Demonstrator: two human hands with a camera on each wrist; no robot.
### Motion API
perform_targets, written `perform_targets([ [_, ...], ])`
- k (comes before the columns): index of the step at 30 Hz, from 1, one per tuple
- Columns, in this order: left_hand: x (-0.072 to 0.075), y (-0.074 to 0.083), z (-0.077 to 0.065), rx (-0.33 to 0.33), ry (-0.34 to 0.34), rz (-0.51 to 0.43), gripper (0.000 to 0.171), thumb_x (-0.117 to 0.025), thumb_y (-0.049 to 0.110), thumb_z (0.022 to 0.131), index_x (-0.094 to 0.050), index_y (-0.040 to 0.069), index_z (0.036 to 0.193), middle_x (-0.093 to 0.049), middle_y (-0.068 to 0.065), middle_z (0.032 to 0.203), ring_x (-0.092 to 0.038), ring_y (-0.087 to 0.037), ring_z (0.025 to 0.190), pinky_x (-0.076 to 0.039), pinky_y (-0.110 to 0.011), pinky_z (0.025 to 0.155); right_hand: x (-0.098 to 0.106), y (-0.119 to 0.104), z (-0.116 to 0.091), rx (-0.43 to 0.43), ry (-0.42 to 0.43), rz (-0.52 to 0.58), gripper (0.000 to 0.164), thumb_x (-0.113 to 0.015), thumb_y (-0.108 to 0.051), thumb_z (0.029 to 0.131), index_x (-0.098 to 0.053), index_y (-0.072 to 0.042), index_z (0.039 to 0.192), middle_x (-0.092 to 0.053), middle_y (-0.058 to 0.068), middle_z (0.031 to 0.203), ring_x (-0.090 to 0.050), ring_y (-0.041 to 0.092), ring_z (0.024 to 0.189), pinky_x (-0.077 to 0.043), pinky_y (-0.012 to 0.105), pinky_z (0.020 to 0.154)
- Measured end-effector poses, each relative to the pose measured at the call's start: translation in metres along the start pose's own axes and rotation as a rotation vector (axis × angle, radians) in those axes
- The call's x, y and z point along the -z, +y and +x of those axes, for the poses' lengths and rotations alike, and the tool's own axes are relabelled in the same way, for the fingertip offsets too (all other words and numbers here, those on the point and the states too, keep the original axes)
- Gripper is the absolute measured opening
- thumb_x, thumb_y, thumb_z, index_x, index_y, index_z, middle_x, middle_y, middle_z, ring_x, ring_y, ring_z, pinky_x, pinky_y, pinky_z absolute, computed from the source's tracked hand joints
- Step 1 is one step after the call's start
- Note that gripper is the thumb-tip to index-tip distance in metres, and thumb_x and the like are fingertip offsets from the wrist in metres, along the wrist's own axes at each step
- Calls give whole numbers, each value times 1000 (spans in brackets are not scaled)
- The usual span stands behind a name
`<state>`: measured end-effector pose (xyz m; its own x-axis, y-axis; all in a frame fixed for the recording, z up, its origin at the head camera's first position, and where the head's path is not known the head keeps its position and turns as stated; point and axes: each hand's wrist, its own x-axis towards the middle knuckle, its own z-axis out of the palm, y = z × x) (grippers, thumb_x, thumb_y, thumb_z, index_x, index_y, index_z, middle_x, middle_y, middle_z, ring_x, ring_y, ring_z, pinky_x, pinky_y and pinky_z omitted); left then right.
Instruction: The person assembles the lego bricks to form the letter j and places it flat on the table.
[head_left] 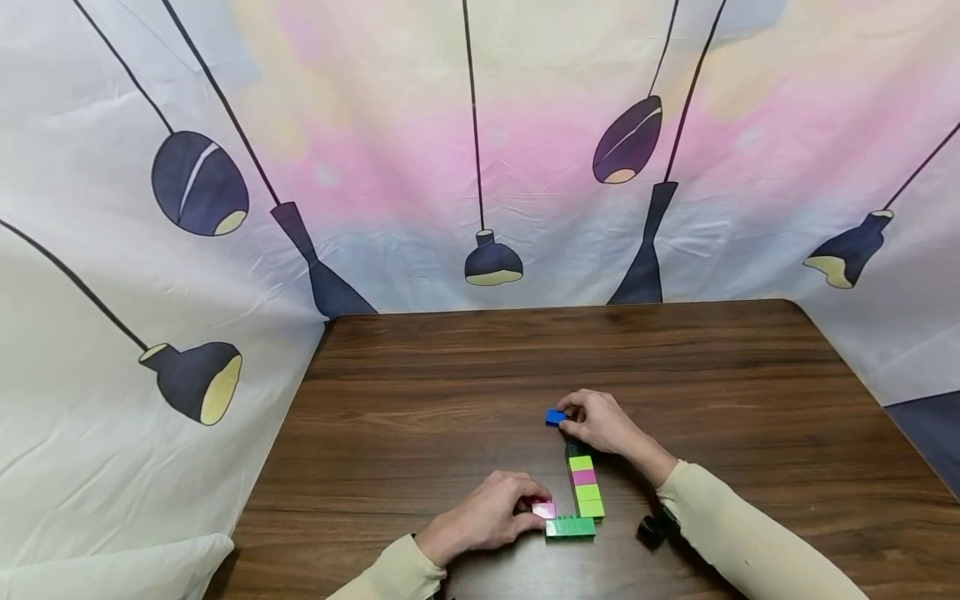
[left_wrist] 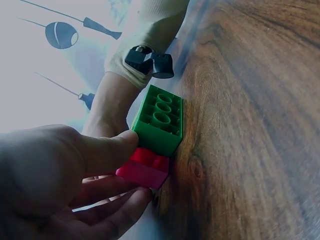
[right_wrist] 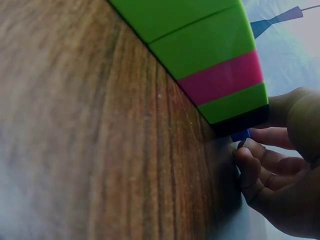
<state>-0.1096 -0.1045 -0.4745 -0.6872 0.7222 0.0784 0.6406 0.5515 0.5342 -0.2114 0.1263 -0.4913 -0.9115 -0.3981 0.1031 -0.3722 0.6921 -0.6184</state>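
Observation:
A pink building brick [head_left: 543, 509] is between the thumb and fingers of my left hand [head_left: 491, 512]. In the left wrist view that pinkish-red brick [left_wrist: 142, 172] sits against a longer green brick [left_wrist: 160, 120], lying on its side with its hollow underside showing; my thumb touches the green one. From the green brick's right part a row of lime bricks [head_left: 587, 493], with one magenta brick [head_left: 583, 477] among them, runs away to a black brick [head_left: 574, 449]. Beyond it my right hand [head_left: 603, 423] pinches a small blue brick [head_left: 555, 417], mostly hidden in the right wrist view.
The bricks lie on a brown wood-grain table [head_left: 420, 375]. A hanging cloth [head_left: 420, 167] printed with lamps stands behind and beside it. A black wrist device [head_left: 651, 532] sits by my right sleeve. A white padded shape [head_left: 112, 567] is at the lower left.

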Motion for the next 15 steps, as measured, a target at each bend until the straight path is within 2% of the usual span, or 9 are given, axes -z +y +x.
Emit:
perform_targets([
  [15,1,-2,1,4,-15,3,25,-71,25,90,-72,13,112,-70,7,103,-61,1,95,-47,-14,82,7,3,0,8,-32,-2,19,-75,-12,84,-73,-10,103,-65,-1,88,-55,6,71,-47,23,62],
])
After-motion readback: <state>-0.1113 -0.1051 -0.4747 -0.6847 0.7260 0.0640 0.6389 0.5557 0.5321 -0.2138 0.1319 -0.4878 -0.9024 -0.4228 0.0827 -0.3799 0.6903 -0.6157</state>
